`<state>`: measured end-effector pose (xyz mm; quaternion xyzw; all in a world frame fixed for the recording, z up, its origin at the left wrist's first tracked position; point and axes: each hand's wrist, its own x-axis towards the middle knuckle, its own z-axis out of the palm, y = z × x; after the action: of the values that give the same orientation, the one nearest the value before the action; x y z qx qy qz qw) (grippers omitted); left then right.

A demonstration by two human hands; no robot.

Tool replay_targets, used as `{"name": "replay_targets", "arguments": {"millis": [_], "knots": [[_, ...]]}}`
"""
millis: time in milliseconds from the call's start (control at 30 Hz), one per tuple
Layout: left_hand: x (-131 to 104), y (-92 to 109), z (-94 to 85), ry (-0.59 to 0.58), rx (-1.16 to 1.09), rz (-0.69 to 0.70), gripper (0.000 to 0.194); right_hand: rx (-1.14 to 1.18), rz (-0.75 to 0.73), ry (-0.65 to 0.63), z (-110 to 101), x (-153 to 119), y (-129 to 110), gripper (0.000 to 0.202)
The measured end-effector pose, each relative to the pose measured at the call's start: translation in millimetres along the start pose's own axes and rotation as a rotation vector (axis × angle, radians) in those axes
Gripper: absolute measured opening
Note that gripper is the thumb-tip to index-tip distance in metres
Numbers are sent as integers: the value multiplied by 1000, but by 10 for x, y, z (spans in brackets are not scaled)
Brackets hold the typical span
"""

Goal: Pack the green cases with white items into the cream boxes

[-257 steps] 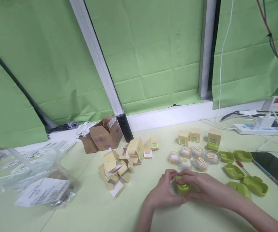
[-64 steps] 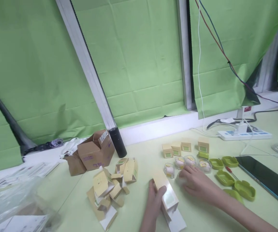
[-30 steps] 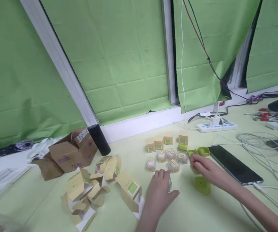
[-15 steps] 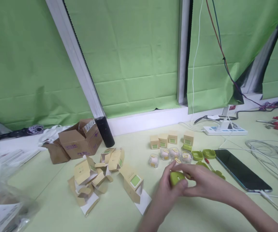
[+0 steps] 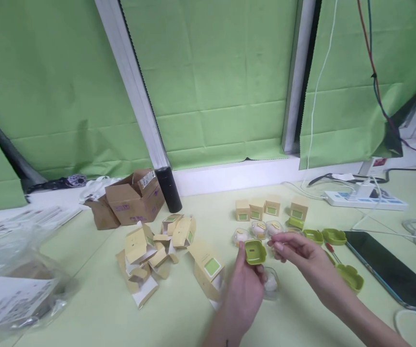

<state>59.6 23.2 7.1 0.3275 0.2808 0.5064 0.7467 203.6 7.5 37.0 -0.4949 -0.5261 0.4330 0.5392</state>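
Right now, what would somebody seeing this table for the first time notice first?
Probably the small olive-green plastic tray held up in the left hand, with the right hand close beside it. Next, the jumbled pile of opened cream cardboard boxes to its left, and the large black phone lying at the right. Behind everything hang broad bright-green cloth sheets.

The left hand (image 5: 246,291) and the right hand (image 5: 303,258) of the person are bare, and the fingers look slim. The right forearm (image 5: 352,308), in the lower right of the frame, is also bare and slender, with smooth outline. On the left wrist (image 5: 227,330), at the bottom edge, there is one small dark mark, short and thin; what it is, I cannot tell.
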Motion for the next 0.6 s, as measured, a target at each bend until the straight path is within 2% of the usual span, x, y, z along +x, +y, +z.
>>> {"name": "replay_targets", "arguments": {"millis": [100,200,267,400,600], "knots": [[-43,-9,48,-68,-152,-49,35,12,-73,23,19,-21,-7,32],[-101,1,90,-148,-150,5,32,-116,-219,75,7,-7,17,26],[-121,-14,101,-151,-108,41,32,-213,-272,110,-5,10,51,24],[-115,-66,111,-150,-99,52,33,-258,-203,87,-10,30,125,25],[-131,-76,156,-174,-65,61,34,-495,-227,101,-12,18,162,19]]}}
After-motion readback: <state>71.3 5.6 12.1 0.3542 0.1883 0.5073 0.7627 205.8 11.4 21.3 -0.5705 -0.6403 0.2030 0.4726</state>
